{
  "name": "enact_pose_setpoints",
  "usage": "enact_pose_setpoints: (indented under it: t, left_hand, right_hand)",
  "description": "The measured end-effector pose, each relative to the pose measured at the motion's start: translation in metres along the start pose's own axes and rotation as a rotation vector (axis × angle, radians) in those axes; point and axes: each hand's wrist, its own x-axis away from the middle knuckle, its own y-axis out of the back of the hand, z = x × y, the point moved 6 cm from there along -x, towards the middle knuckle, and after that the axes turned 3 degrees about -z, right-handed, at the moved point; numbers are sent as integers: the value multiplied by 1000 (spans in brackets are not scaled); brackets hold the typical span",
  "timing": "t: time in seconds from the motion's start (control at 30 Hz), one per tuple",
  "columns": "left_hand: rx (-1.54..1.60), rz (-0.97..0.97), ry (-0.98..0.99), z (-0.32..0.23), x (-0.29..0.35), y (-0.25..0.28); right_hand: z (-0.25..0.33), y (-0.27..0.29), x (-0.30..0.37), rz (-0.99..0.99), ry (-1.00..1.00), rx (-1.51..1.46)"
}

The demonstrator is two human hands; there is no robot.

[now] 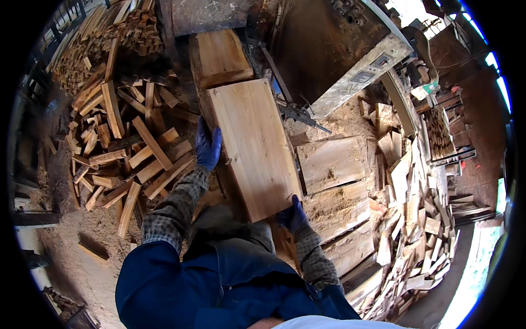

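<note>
A thick, pale wooden slab (252, 148) lies lengthwise in front of me, its near end close to my body. My left hand (208, 147), in a blue-purple glove, presses against its left edge, with the fingers along the side and the thumb toward the top. At the near right corner, my right hand (295, 215) in a matching glove grips the slab; its thumb shows at the edge and the other fingers are mostly hidden. Beyond the far end sits a shorter wood block (223, 55), close against the slab.
A heap of cut wood sticks (156, 142) covers the floor at left. Right of the slab lie several sawdust-covered boards (334, 164). A large, dusty machine cabinet (350, 71) stands at far right. Wood offcuts (422, 236) pile up along the right side.
</note>
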Motion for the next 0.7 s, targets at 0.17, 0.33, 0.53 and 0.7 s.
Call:
enact_pose_setpoints:
  t: [0.17,0.33,0.53,0.7]
  left_hand:
    - [-10,-65,175,61,6,12]
    - [-29,-58,238,33,-46,-9]
    - [-67,-49,223,95,-99,-22]
    - [-10,-96,210,138,-143,-22]
  right_hand:
    - [10,-29,28,-390,236,133]
    - [47,-74,13,-393,366,132]
    - [54,-106,-23,-376,319,149]
    - [72,-136,-70,-267,393,10]
